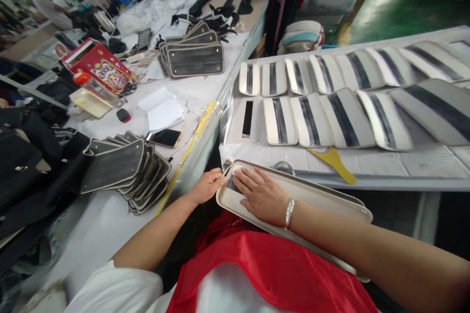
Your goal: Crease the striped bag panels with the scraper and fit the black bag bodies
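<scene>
A long cream panel [316, 208] with rounded corners and a raised edge lies across my front, tilted, near the edge of the right table. Its left end shows a dark patch partly covered by my fingers. My left hand [209, 185] pinches the panel's left corner between thumb and fingers. On the panel's inner face my right hand [262, 195] lies flat, fingers stretched out, a silver bracelet at the wrist. Just beyond the panel, rows of similar pale panels [310, 120] with dark centre strips stand on the right table.
A yellow scraper-like tool [336, 164] juts over the right table's edge. On the left table sit stacked dark panels [113, 164], another stack [196, 58], a phone [165, 138], papers [161, 107] and a red box [101, 66]. A person [290, 0] stands beyond.
</scene>
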{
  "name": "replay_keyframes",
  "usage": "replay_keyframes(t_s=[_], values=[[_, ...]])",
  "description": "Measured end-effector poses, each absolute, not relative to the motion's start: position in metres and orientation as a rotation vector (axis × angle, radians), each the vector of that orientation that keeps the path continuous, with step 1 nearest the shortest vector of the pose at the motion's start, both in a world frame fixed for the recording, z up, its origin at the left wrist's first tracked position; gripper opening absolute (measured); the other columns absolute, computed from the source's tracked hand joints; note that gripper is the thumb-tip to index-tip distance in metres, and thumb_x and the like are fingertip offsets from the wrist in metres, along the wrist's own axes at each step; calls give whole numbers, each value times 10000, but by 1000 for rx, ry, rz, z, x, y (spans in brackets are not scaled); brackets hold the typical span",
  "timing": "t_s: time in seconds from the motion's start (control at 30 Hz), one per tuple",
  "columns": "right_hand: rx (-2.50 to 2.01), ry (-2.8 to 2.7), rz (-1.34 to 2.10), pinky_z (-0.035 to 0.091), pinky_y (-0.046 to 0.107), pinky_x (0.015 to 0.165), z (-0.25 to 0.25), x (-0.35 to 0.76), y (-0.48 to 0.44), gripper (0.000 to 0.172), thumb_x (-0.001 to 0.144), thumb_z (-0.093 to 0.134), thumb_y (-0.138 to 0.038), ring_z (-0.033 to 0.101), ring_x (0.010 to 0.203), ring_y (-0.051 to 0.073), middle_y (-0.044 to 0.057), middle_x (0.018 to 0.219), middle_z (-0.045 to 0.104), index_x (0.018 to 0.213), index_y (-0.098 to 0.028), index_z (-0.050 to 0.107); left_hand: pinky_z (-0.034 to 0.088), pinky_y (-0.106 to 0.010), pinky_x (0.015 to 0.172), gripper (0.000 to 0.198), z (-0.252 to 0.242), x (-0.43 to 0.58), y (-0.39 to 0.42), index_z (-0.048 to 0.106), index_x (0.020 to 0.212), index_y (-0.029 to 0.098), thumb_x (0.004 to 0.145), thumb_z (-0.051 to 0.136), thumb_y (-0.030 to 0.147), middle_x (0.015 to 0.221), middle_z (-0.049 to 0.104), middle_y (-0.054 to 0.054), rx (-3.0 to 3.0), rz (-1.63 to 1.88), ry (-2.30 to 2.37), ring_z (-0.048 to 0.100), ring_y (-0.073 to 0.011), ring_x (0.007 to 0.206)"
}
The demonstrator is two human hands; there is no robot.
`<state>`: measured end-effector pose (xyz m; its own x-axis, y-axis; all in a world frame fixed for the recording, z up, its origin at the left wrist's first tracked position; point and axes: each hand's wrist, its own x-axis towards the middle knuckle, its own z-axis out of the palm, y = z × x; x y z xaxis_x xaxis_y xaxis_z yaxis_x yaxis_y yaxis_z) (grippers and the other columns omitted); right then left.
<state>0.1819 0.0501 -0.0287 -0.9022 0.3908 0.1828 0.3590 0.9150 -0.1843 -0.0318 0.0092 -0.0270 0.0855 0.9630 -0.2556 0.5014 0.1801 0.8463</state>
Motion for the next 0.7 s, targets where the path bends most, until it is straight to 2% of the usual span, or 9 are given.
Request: replay_keyframes(t_s=[0.07, 0.13, 0.2, 0.27, 0.37, 0.5, 0.7], values=[[-564, -2857, 224, 215, 443, 1062, -29, 182, 51, 535, 875, 428, -402, 302, 1303, 253, 96, 1410, 382, 1331, -123, 420, 378, -209, 605, 368, -27, -34, 13, 496, 611, 141, 808, 503, 451, 712, 461, 11, 1376, 592, 1446, 443, -106, 670], [-569, -2849, 232, 211, 439, 1063, -30, 183, 50, 536, 876, 424, -407, 301, 1305, 251, 91, 1409, 384, 1331, -125, 421, 410, -216, 618, 353, -27, -38, 18, 564, 774, 133, 773, 554, 486, 757, 530, -1, 1210, 539, 1349, 488, -117, 694], [-572, -2838, 236, 208, 436, 1065, -31, 185, 50, 534, 874, 427, -408, 305, 1304, 249, 89, 1408, 386, 1330, -130, 425, 444, -237, 631, 473, -27, -43, 23, 579, 906, 130, 722, 583, 565, 816, 590, -32, 1043, 509, 1245, 538, -139, 725], [-572, -2825, 239, 209, 433, 1066, -32, 185, 50, 530, 871, 434, -407, 310, 1302, 246, 87, 1408, 386, 1327, -138, 430, 474, -270, 641, 618, -26, -45, 30, 597, 931, 124, 658, 563, 677, 855, 626, -78, 922, 467, 1136, 581, -174, 756], [-568, -2813, 241, 215, 429, 1064, -32, 185, 51, 523, 867, 440, -406, 321, 1298, 245, 90, 1404, 391, 1321, -145, 441, 479, -281, 566, 700, -23, -44, 46, 638, 833, 110, 649, 464, 762, 765, 655, -110, 922, 338, 1149, 610, -191, 660], [-575, -2820, 251, 214, 430, 1064, -32, 185, 52, 524, 870, 433, -407, 327, 1294, 246, 94, 1398, 399, 1318, -136, 444, 404, -248, 452, 567, -24, -35, 61, 626, 620, 129, 748, 459, 656, 509, 586, -40, 1302, 351, 1385, 511, -137, 444], [-561, -2808, 276, 202, 425, 1072, -34, 187, 51, 529, 866, 444, -406, 322, 1297, 244, 91, 1400, 396, 1325, -144, 436, 337, -241, 468, 526, -35, -29, 49, 491, 518, 172, 857, 342, 545, 461, 473, 7, 1449, 505, 1493, 430, -114, 474]])
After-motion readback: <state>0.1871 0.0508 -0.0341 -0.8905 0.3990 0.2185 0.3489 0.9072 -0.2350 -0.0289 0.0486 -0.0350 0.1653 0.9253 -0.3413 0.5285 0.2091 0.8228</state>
